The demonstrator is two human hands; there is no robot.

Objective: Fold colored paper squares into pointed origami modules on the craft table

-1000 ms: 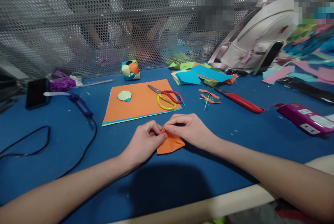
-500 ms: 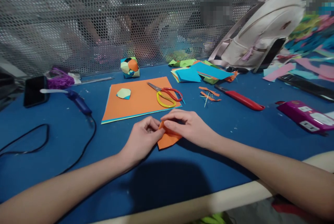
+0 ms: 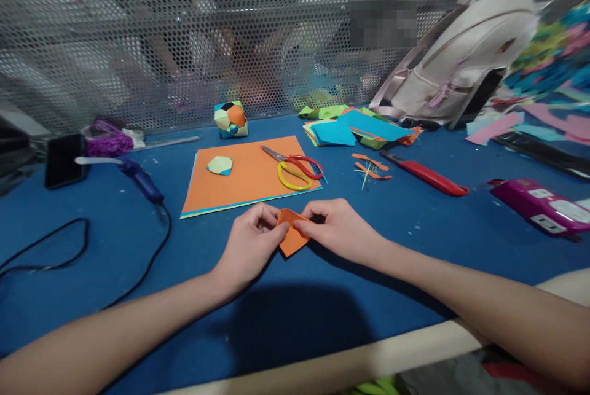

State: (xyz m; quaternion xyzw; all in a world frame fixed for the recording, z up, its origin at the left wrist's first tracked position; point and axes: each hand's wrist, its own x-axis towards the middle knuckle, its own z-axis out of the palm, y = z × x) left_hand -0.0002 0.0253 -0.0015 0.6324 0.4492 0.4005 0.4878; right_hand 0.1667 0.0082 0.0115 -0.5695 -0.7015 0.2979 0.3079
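Between my hands is a small folded piece of orange paper (image 3: 291,241), held just above the blue table near its front. My left hand (image 3: 251,241) pinches its left side between thumb and fingers. On its right side, my right hand (image 3: 338,229) grips the paper the same way, thumb on the near face. Just beyond lies a stack of orange sheets (image 3: 239,186) with blue and pale edges below. Resting on it are scissors (image 3: 295,174) with red and yellow handles and a pale green folded paper piece (image 3: 220,166). A multicoloured paper ball (image 3: 231,119) stands behind.
At left are a blue glue gun (image 3: 142,181) with its black cord and a phone (image 3: 66,160). A red-handled knife (image 3: 431,177), paper scraps (image 3: 371,168), coloured papers (image 3: 336,131) and a purple device (image 3: 539,204) lie right. A backpack (image 3: 474,57) leans against the mesh panel (image 3: 193,45).
The orange paper is now folded smaller and narrower. My right hand has shifted its fingers to the paper's right edge; my left hand keeps its pinch.
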